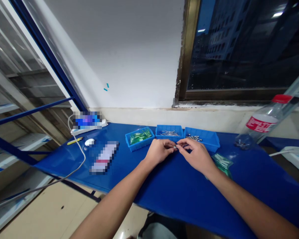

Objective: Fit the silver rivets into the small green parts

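My left hand (158, 152) and my right hand (195, 153) meet just in front of the blue bins, both closed in a pinch. Between their fingertips is a small shiny metal piece (175, 146), too small to tell its exact kind. Behind the hands, the middle blue bin (169, 127) holds long thin screws (169, 133). Short metal fasteners (193, 137) lie in the right blue bin (210, 141), partly hidden by my right hand. The left blue bin (141, 146) contains green plastic packets (140, 136). More clear-green packets (223, 162) rest beside my right forearm.
A bottle with a red cap (264, 119) stands at the right, near the window. On the left of the blue table (164, 189) are a yellow-handled tool (74, 141), a round white object (89, 142), a blurred-out flat item (104, 157) and a grey cable (83, 159).
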Motion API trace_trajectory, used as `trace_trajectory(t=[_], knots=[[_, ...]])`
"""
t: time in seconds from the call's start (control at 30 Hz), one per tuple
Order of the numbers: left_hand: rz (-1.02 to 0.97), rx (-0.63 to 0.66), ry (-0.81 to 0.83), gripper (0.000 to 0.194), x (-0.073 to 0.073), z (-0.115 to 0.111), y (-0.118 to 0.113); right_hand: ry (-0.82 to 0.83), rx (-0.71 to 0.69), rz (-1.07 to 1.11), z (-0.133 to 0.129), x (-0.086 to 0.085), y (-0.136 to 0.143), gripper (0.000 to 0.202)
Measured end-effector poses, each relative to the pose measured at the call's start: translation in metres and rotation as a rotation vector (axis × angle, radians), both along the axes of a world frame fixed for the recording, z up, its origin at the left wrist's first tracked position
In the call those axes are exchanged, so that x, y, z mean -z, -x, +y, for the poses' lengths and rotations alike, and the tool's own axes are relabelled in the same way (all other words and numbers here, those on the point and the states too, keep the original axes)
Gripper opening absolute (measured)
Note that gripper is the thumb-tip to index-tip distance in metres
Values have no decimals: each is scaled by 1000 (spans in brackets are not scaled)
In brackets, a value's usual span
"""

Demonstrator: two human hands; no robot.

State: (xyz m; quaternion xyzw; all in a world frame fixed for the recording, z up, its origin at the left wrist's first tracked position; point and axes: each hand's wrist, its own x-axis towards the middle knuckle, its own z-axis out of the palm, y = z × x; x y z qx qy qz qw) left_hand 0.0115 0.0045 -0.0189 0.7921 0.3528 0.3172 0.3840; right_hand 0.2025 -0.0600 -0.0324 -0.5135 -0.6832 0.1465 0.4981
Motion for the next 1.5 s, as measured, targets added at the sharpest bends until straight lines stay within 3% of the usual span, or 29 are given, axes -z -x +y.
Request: trace_trajectory(t=[0.43, 0.63, 0.7, 0.87, 1.17, 1.3, 1.5], knots=[[-100, -8, -28, 37, -1, -3, -3, 48, -27, 21, 1, 3, 4, 16], [-36, -1, -68, 22, -12, -10, -1, -31, 36, -36, 0, -2, 1, 14], [34, 0, -72, 29, -14, -10, 0, -28, 37, -11, -1, -4, 0, 12], [4, 2, -2, 26, -8, -5, 1, -18, -53, -25, -1, -5, 0, 15], [-91, -7, 3, 17, 1, 0, -1, 94, -20, 88, 1, 4, 2, 12], [-119, 6, -56, 20, -4, -2, -1, -9, -8, -64, 0, -3, -1, 8], [17, -23, -228, 18, -13, -4, 1, -272, 212, -343, 7, -14, -32, 21]])
